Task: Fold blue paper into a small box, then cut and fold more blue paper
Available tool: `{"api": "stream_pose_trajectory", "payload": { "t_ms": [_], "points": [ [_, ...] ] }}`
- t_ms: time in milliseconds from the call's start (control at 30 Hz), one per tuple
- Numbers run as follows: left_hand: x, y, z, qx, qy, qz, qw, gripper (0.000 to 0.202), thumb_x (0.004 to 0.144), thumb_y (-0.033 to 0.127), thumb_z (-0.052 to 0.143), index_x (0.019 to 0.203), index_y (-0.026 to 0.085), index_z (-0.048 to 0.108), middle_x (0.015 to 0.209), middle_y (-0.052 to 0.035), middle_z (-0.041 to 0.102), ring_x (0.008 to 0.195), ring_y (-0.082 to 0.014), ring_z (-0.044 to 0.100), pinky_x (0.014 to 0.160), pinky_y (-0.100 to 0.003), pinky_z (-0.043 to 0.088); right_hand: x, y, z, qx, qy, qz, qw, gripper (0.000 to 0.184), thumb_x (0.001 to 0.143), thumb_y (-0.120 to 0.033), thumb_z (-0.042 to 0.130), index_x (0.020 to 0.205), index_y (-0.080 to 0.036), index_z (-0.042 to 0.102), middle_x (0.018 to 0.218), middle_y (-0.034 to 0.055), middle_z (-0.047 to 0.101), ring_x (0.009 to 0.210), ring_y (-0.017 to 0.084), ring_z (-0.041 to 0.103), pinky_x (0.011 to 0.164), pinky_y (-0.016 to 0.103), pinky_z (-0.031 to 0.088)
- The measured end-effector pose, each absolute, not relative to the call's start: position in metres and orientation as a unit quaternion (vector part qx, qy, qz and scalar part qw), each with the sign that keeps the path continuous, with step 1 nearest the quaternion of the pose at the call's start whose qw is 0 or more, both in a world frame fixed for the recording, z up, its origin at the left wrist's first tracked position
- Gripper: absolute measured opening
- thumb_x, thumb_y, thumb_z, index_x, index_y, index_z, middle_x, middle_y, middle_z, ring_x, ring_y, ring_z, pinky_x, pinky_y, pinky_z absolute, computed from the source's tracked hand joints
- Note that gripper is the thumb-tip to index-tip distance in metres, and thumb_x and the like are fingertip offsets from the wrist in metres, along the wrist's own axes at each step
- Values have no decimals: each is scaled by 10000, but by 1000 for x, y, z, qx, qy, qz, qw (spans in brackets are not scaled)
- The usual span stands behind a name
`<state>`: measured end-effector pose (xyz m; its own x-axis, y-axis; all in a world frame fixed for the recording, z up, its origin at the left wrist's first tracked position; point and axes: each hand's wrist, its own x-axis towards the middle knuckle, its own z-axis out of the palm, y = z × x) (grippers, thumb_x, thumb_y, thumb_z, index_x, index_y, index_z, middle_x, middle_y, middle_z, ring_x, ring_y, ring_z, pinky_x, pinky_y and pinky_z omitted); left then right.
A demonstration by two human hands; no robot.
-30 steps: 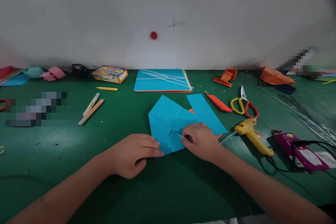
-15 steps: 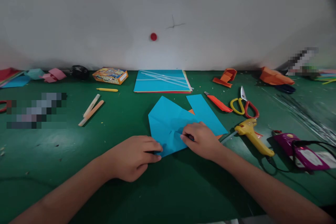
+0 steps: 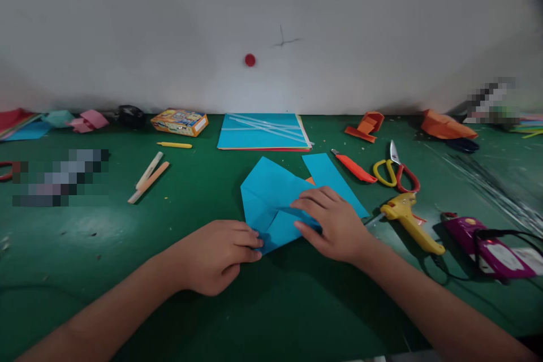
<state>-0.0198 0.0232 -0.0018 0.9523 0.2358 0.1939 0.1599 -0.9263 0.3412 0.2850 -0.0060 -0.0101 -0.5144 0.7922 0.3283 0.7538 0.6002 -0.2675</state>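
A folded sheet of blue paper (image 3: 267,184) lies on the table in front of me, with a flap turned inward near its lower edge. My left hand (image 3: 220,254) has its fingers closed at the paper's lower left corner and holds it there. Over the paper's right side rests my right hand (image 3: 333,223), thumb and fingers apart, touching the folded part near the flap. Part of the fold is hidden under these fingers. Just beyond is a blue paper strip (image 3: 333,175), with a bit of orange showing between the two papers.
To the right lie an orange cutter (image 3: 354,168), scissors (image 3: 399,169), a yellow glue gun (image 3: 409,223) and a purple device (image 3: 479,243) with a cable. A paper stack (image 3: 263,133) is at the wall. On the left are markers (image 3: 148,181), a yellow pen (image 3: 175,145) and a small box (image 3: 180,122).
My right hand has loosened its pinch on the raised flap, spread its fingers and shifted slightly right. The flap now lies flatter. My left hand stays at the corner.
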Motion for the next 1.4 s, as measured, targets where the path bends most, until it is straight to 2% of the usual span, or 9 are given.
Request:
{"api": "stream_pose_trajectory", "payload": {
  "t_ms": [167,300,500,667,867,1067,1267,1333,1400],
  "points": [
    [-18,22,1,973,108,120,166,410,820,82,515,1136,179,757,1103,-84,773,1060,-275,698,950,-417,580,272,-21,-5,-329,-936,37,117,393,1041,-470,527,1393,-330,634,1626,53,443,1348,390,434,1045,594,383],
    [-17,22,2,972,118,103,173,398,821,82,517,1119,193,757,1081,-73,766,1036,-269,690,944,-418,578,258,-30,-9,-312,-948,29,60,380,1059,-467,505,1401,-351,624,1706,-10,324,1418,392,384,1114,666,309],
    [-16,23,2,973,115,96,176,386,836,89,517,1123,190,755,1084,-72,769,1021,-270,695,916,-422,589,260,-27,-5,-336,-940,37,54,329,1087,-393,475,1331,-364,693,1681,-9,380,1469,404,359,1138,696,285],
    [-20,23,-2,974,111,106,168,430,842,85,509,1179,202,748,1251,-63,760,1169,-275,690,1043,-433,554,285,-14,5,-336,-936,88,53,262,1033,-383,610,1240,-451,756,1627,1,460,1494,447,324,1137,760,235],
    [-22,25,-2,972,113,101,180,434,850,99,525,1202,222,748,1280,-55,755,1200,-263,693,1066,-425,553,320,-4,15,-385,-910,139,60,213,938,-334,733,1084,-460,821,1666,-40,394,1537,487,220,1141,804,169],
    [-20,26,0,972,116,97,182,428,867,90,501,1187,212,757,1278,-58,757,1204,-256,694,1068,-417,556,344,2,17,-404,-898,171,30,180,934,-332,724,1003,-451,839,1695,-91,321,1548,482,183,1135,825,141],
    [-19,22,2,969,125,101,185,414,865,83,510,1180,208,749,1281,-71,750,1194,-264,688,1047,-430,565,339,-1,18,-404,-897,175,43,182,946,-319,689,984,-401,847,1680,-78,356,1544,452,209,1148,762,214],
    [-19,22,2,969,128,105,184,403,854,88,523,1168,205,746,1274,-79,749,1182,-272,687,1023,-434,575,328,-5,17,-387,-904,174,58,197,950,-329,681,1061,-392,830,1675,-46,376,1535,434,242,1144,725,252],
    [-19,21,2,970,125,109,180,396,849,92,521,1157,202,744,1256,-79,754,1166,-277,691,1012,-439,576,312,-11,14,-370,-911,172,64,306,953,-352,677,1242,-402,763,1685,-9,364,1521,425,280,1135,706,269]
  ]
}}
